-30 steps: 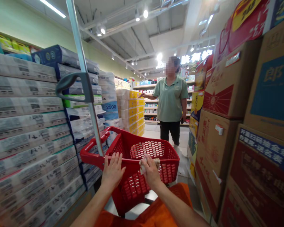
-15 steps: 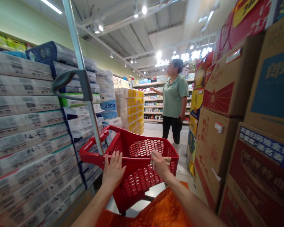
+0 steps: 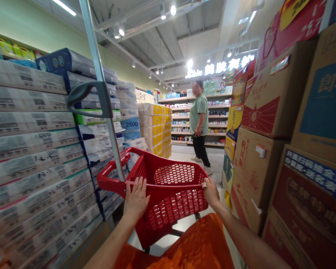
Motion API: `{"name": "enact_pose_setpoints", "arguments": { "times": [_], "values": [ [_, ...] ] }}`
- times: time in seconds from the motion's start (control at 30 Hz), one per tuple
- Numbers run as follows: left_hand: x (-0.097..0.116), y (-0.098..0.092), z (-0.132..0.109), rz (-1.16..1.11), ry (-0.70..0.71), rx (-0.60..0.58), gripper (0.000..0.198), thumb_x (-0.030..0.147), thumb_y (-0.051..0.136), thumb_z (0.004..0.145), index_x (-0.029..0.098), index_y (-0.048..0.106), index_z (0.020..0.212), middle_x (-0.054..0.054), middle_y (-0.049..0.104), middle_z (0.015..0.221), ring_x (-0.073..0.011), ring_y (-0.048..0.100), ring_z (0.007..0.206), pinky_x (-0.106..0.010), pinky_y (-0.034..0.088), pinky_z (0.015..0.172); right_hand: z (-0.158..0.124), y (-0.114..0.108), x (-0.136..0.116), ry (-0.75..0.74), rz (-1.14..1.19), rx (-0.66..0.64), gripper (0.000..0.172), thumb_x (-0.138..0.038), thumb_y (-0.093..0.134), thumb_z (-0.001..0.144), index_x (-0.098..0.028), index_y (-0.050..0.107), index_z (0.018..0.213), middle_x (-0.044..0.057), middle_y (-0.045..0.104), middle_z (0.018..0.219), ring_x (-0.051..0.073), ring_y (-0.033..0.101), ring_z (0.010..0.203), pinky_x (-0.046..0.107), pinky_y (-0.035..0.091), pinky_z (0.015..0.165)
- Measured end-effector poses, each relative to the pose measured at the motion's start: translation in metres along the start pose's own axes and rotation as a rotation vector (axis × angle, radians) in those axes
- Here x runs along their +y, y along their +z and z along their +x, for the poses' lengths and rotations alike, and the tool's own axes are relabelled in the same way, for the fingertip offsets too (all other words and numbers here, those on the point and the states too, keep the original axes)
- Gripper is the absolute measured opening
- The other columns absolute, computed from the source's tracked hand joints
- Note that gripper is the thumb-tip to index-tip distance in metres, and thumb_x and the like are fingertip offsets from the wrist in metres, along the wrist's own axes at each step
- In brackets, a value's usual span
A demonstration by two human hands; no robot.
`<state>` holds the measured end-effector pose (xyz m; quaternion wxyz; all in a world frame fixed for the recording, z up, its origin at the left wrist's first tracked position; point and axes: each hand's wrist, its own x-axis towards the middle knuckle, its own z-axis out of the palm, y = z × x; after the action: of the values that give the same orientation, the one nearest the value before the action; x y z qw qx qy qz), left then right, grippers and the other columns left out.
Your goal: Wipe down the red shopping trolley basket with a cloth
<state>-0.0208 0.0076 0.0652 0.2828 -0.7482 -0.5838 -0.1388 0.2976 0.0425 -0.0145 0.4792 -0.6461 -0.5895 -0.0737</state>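
A red plastic shopping cart [image 3: 154, 216] with perforated basket walls stands before me. My left hand [image 3: 136, 196] lies over its near rim by the handle end, fingers stretched out and thumb apart. At the right end of the rim, my right hand [image 3: 212, 191] is closed on a crumpled, light-coloured cloth [image 3: 204, 184]; only a small bit of it shows. The cloth touches the rim's corner. A metal pole [image 3: 93, 52] with a grey handle [image 3: 103, 100] rises at the cart's left end.
Stacked packs of paper goods [image 3: 36, 149] line the left side, close to the cart. Cardboard cartons [image 3: 260, 157] rise on the right. Orange fabric [image 3: 182, 246] is below my arms. A person in a green shirt [image 3: 198, 114] is in the aisle before stocked shelves [image 3: 215, 112].
My right hand has slid right along the cart rim to its end corner with the cloth. My left hand stays put. The person ahead has turned sideways and lowered an arm.
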Motion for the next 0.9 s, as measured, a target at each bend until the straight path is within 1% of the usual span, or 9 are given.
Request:
{"name": "enact_pose_setpoints", "arguments": {
  "times": [0.1, 0.17, 0.3, 0.37, 0.47, 0.57, 0.67, 0.83, 0.9],
  "values": [
    [0.002, -0.002, 0.000, 0.001, -0.021, -0.004, 0.052, 0.030, 0.035, 0.080, 0.009, 0.038, 0.128, -0.013, 0.036, 0.136, -0.0255, 0.024, 0.129, -0.049, 0.000, 0.106, -0.009, 0.018, -0.032, -0.070, 0.079, -0.051, 0.051, -0.001, 0.042, 0.058, -0.016, 0.061, 0.103, 0.009, 0.055, 0.116, 0.021, 0.047, 0.112, 0.036, 0.036, 0.096],
    [0.002, -0.003, 0.000, -0.001, -0.018, -0.021, 0.051, 0.029, 0.035, 0.080, 0.010, 0.039, 0.127, -0.011, 0.036, 0.136, -0.0249, 0.025, 0.129, -0.048, 0.001, 0.107, -0.010, 0.035, -0.063, -0.180, 0.278, -0.117, 0.046, -0.004, 0.045, 0.057, -0.018, 0.063, 0.097, 0.008, 0.057, 0.114, 0.021, 0.050, 0.109, 0.036, 0.039, 0.093],
    [0.001, -0.002, 0.000, -0.020, -0.050, -0.056, 0.052, 0.026, 0.035, 0.077, 0.012, 0.039, 0.127, -0.009, 0.036, 0.136, -0.0243, 0.026, 0.129, -0.049, 0.006, 0.107, 0.014, 0.049, -0.100, 0.024, 0.682, -0.006, 0.026, -0.022, 0.043, 0.069, -0.017, 0.064, 0.083, 0.007, 0.066, 0.084, 0.020, 0.062, 0.075, 0.032, 0.050, 0.068],
    [0.001, 0.000, 0.000, -0.031, -0.064, -0.071, 0.053, 0.024, 0.035, 0.076, 0.012, 0.039, 0.127, -0.008, 0.036, 0.136, -0.0240, 0.026, 0.129, -0.049, 0.008, 0.107, 0.027, 0.042, -0.092, 0.169, 0.722, 0.106, 0.033, -0.033, 0.039, 0.073, -0.014, 0.062, 0.087, 0.009, 0.066, 0.076, 0.020, 0.062, 0.067, 0.032, 0.050, 0.060],
    [0.000, 0.002, -0.001, -0.040, -0.069, -0.071, 0.054, 0.023, 0.035, 0.075, 0.013, 0.038, 0.128, -0.007, 0.035, 0.136, -0.0236, 0.025, 0.129, -0.049, 0.009, 0.107, 0.025, 0.025, -0.054, 0.196, 0.603, 0.138, 0.033, -0.038, 0.047, 0.067, -0.014, 0.064, 0.082, 0.014, 0.066, 0.083, 0.027, 0.062, 0.076, 0.041, 0.048, 0.071],
    [0.000, 0.004, -0.001, -0.036, -0.070, -0.045, 0.055, 0.021, 0.035, 0.073, 0.015, 0.037, 0.128, -0.007, 0.034, 0.137, -0.0235, 0.024, 0.129, -0.050, 0.009, 0.107, 0.003, 0.020, -0.015, -0.046, 0.219, -0.042, 0.034, -0.032, 0.053, 0.063, -0.023, 0.065, 0.093, 0.009, 0.062, 0.108, 0.030, 0.053, 0.105, 0.048, 0.034, 0.094],
    [0.000, 0.007, -0.001, -0.025, -0.082, -0.044, 0.057, 0.020, 0.036, 0.072, 0.015, 0.037, 0.128, -0.007, 0.034, 0.137, -0.0237, 0.024, 0.129, -0.051, 0.010, 0.107, -0.010, 0.027, -0.003, -0.153, -0.008, -0.138, 0.044, -0.033, 0.051, 0.067, -0.021, 0.060, 0.108, 0.009, 0.048, 0.127, 0.028, 0.040, 0.120, 0.045, 0.030, 0.100],
    [-0.009, 0.012, -0.001, -0.052, -0.064, -0.070, 0.057, 0.022, 0.037, 0.073, 0.016, 0.036, 0.129, -0.005, 0.034, 0.137, -0.0224, 0.024, 0.130, -0.049, 0.011, 0.108, 0.003, 0.024, 0.016, -0.220, -0.081, -0.284, 0.040, -0.022, 0.043, 0.073, -0.023, 0.061, 0.108, 0.005, 0.052, 0.123, 0.022, 0.044, 0.117, 0.036, 0.034, 0.100],
    [-0.012, 0.015, 0.000, -0.067, -0.047, -0.085, 0.056, 0.025, 0.037, 0.073, 0.017, 0.036, 0.129, -0.006, 0.033, 0.137, -0.0231, 0.025, 0.129, -0.050, 0.013, 0.107, 0.010, 0.018, 0.038, -0.180, -0.054, -0.234, 0.035, -0.025, 0.045, 0.073, -0.026, 0.065, 0.102, 0.004, 0.057, 0.117, 0.022, 0.049, 0.112, 0.035, 0.039, 0.096]
  ]
}}
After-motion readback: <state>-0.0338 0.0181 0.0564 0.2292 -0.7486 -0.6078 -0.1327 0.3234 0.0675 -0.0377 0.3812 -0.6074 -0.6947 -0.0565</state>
